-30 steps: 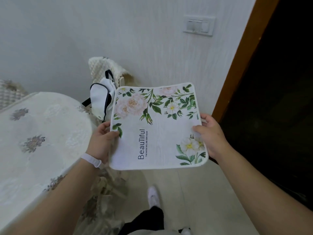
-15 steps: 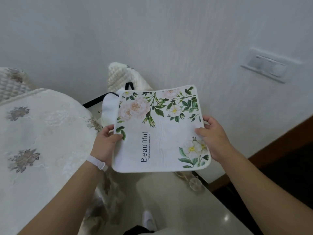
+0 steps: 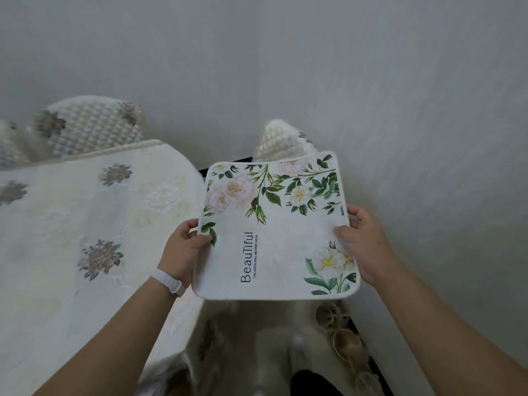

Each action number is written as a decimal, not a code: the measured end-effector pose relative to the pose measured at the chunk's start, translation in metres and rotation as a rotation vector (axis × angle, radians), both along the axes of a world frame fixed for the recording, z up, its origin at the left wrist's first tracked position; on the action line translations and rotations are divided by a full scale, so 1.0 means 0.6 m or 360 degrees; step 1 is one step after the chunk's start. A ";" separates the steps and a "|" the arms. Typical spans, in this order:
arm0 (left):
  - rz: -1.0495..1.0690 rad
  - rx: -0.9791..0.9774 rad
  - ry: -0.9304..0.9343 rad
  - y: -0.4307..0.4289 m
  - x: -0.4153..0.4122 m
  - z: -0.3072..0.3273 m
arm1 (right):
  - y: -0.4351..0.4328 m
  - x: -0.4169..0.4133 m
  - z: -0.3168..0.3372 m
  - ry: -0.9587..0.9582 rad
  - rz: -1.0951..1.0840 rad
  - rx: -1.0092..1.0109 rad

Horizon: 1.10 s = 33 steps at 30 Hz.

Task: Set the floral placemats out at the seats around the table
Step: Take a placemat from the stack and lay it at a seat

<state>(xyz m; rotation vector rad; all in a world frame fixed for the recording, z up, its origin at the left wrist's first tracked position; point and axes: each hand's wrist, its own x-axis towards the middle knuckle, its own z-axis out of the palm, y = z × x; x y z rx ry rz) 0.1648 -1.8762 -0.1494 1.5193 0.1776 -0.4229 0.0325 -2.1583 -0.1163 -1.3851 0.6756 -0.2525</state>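
My left hand grasps the left edge of the placemat, thumb on top by a green leaf print, the other fingers out of sight underneath. White wristband on that wrist. My right hand grasps the right edge, thumb pressed on top just above the white flower in the near corner, fingers curled round the edge at the far side. So both hands are clamped on the one mat.

The mat is held up in the air, roughly flat, print side up. It is white with rounded corners, pink and white flowers with green leaves along the far side, and the word "Beautiful" running sideways near the middle. It is not on the tabletop; it hangs just off the tabletop's right edge, and I can't tell if the two touch.

The tabletop is covered by a cream cloth with grey-brown flower patches, and the cloth drapes down at the near right. One quilted chair back stands behind the tabletop's far edge. A second quilted chair back pokes up just behind the mat's far edge. Something dark shows at the mat's far left corner, too hidden to tell. Below the mat is pale floor, with a few small round things along the wall, blurred.
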 end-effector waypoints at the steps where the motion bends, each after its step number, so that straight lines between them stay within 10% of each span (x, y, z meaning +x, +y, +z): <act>1: 0.0044 0.0019 -0.0005 0.001 0.012 -0.001 | -0.005 0.027 -0.008 -0.0004 0.0043 0.0029; 18: 0.0863 0.0371 -0.0037 0.059 0.124 0.037 | 0.000 0.400 -0.066 0.0061 0.0934 0.0154; 33: 0.0948 0.0408 0.0077 0.191 0.293 -0.033 | 0.148 0.595 -0.121 0.0302 0.1029 -0.0032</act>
